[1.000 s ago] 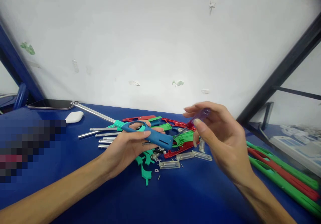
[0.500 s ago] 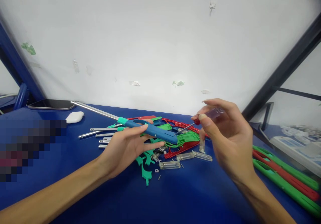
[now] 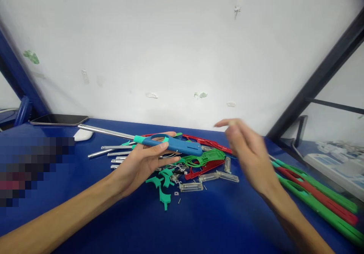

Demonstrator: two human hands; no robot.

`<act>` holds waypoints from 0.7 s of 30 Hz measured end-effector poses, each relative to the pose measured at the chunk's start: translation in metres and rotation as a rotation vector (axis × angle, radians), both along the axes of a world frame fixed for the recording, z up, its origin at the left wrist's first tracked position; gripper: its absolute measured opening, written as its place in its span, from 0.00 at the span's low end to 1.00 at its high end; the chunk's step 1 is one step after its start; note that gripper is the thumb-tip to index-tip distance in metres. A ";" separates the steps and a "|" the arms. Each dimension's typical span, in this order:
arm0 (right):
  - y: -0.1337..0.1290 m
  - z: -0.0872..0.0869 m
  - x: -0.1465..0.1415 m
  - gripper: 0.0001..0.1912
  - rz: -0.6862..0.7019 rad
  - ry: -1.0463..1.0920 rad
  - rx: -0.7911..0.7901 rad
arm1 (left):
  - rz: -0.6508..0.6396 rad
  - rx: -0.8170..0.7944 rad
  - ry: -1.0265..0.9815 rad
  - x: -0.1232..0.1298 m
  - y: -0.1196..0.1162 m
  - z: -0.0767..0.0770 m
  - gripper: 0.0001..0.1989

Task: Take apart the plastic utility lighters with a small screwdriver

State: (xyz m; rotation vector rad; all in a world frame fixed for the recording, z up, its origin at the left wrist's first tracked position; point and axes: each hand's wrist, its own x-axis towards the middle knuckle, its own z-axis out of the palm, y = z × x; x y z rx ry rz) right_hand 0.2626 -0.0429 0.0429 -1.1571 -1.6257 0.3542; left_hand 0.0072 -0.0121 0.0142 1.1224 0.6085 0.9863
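Note:
A blue lighter (image 3: 186,147) with a long metal tube lies in my left hand (image 3: 145,161), the thumb on its teal trigger. It is held above a pile of parts. My right hand (image 3: 250,153) is raised to the right of the lighter, blurred by motion. Its index finger points left and the other fingers are curled; the screwdriver is not visible, and whether the palm holds anything is hidden. Beneath the lighter are a green casing half (image 3: 212,156), a red casing half (image 3: 209,168), teal triggers (image 3: 165,198) and clear fuel tanks (image 3: 191,187).
Green and red lighters (image 3: 318,189) lie at the right. A phone (image 3: 59,119) and a white case (image 3: 83,134) sit at the back left. Metal tubes (image 3: 116,148) stick out leftward from the pile. A white wall (image 3: 170,49) rises behind the blue table (image 3: 216,223).
The screwdriver in my right hand has gone from view, and that hand has turned and moved off the lighter. The lighter has tilted closer to level in my left hand.

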 end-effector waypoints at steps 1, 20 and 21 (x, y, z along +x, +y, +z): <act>0.001 -0.002 -0.001 0.23 0.006 -0.061 -0.129 | -0.003 0.007 0.008 0.000 0.000 0.001 0.12; 0.011 -0.006 -0.010 0.25 0.138 0.180 -0.589 | 0.425 0.968 0.741 -0.009 -0.004 -0.004 0.17; 0.011 -0.006 -0.012 0.25 0.145 0.174 -0.590 | 0.438 1.063 0.835 -0.010 -0.001 -0.005 0.24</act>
